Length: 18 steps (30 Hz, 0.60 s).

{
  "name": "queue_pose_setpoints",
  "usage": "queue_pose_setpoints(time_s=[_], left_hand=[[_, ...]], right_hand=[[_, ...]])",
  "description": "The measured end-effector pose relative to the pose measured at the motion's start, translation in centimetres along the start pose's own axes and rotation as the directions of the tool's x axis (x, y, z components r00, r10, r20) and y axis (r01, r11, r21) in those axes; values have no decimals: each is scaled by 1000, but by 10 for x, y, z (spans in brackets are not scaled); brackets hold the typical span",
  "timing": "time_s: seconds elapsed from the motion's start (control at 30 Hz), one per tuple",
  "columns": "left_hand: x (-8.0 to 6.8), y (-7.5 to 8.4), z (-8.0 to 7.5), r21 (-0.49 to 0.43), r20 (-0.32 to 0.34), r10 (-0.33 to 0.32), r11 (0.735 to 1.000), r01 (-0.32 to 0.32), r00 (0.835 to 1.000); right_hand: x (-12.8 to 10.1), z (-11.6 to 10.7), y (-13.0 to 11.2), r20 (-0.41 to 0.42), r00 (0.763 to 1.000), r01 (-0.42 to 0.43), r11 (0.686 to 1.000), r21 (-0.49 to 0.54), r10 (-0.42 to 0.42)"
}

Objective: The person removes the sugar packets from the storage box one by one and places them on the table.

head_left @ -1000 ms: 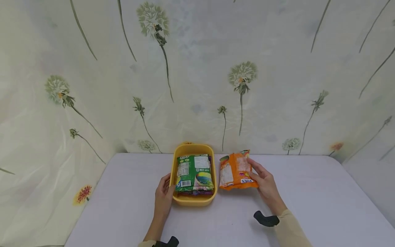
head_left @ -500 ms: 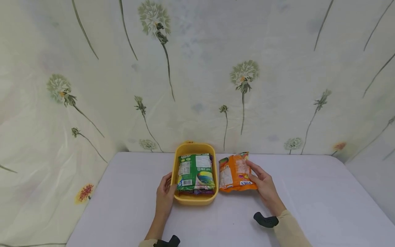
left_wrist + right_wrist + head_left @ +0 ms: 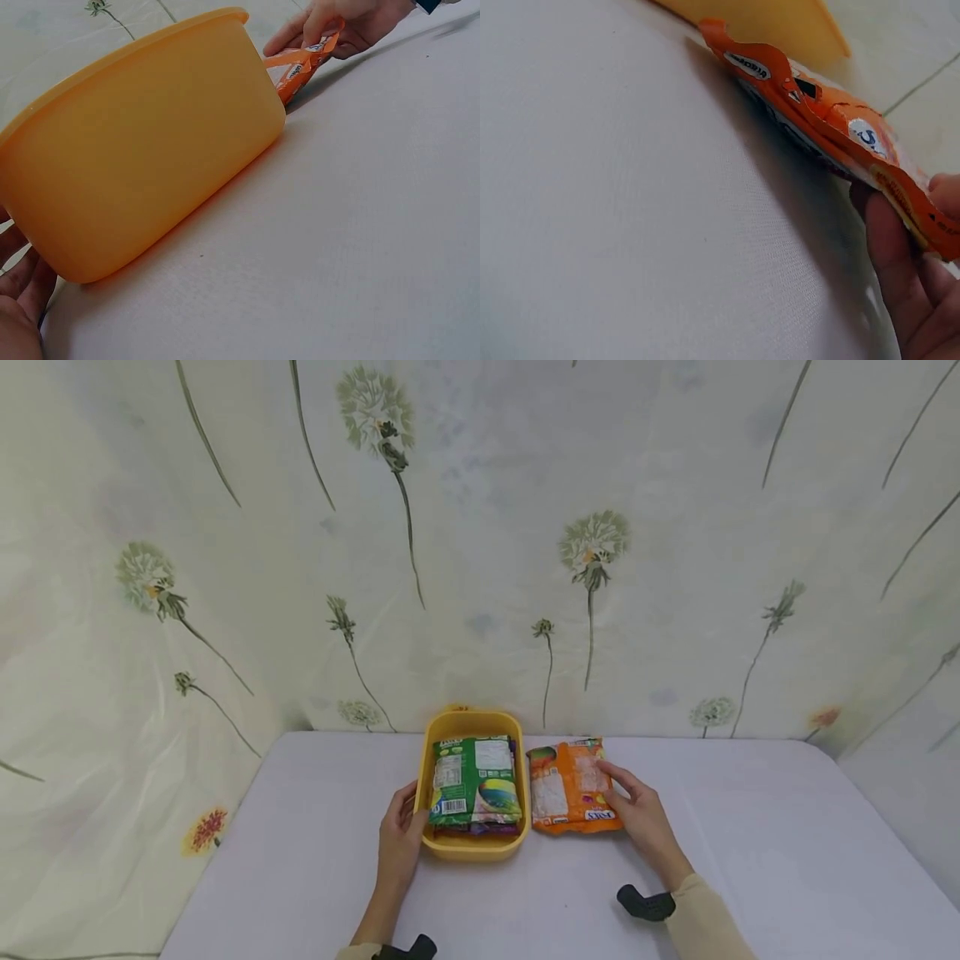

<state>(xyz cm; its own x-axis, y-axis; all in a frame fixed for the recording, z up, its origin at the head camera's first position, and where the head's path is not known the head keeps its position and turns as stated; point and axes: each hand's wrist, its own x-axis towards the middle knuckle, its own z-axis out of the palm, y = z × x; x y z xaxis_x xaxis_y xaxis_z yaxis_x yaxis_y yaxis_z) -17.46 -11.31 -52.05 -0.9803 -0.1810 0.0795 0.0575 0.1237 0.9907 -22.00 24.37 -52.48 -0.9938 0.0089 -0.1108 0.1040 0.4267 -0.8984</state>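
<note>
A yellow plastic tub point(image 3: 476, 853) stands on the table, holding a green printed snack bag point(image 3: 471, 781) on top of a purple one point(image 3: 491, 830). My left hand point(image 3: 400, 839) grips the tub's left side, thumb at the rim and fingers along the outer wall. To the right of the tub, my right hand point(image 3: 647, 818) pinches an orange snack bag point(image 3: 572, 785) by its right end. The right wrist view shows fingers point(image 3: 891, 255) under that bag and the thumb on top. The bag lies nearly flat, low over the cloth, its left end close to the tub.
A white cloth covers the table point(image 3: 750, 843). Behind its back edge hangs a pale curtain point(image 3: 480, 568) printed with dandelions, close behind the tub. Black curved pieces point(image 3: 647, 903) are worn at both wrists, over beige sleeves point(image 3: 705, 918).
The orange bag has come down and tipped flatter, shifting slightly left toward the tub, with the right hand moving along. The left hand and the tub stay in place.
</note>
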Motion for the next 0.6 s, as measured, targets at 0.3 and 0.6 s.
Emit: queue_pose_setpoints(time_s=[0.3, 0.6], left_hand=[[-4, 7, -2, 18, -17, 20, 1000, -20, 1000], [7, -23, 2, -17, -24, 16, 1000, -17, 1000]], right_hand=[[1, 9, 0, -54, 992, 103, 981, -163, -114], [2, 16, 2, -91, 983, 131, 960, -246, -158]])
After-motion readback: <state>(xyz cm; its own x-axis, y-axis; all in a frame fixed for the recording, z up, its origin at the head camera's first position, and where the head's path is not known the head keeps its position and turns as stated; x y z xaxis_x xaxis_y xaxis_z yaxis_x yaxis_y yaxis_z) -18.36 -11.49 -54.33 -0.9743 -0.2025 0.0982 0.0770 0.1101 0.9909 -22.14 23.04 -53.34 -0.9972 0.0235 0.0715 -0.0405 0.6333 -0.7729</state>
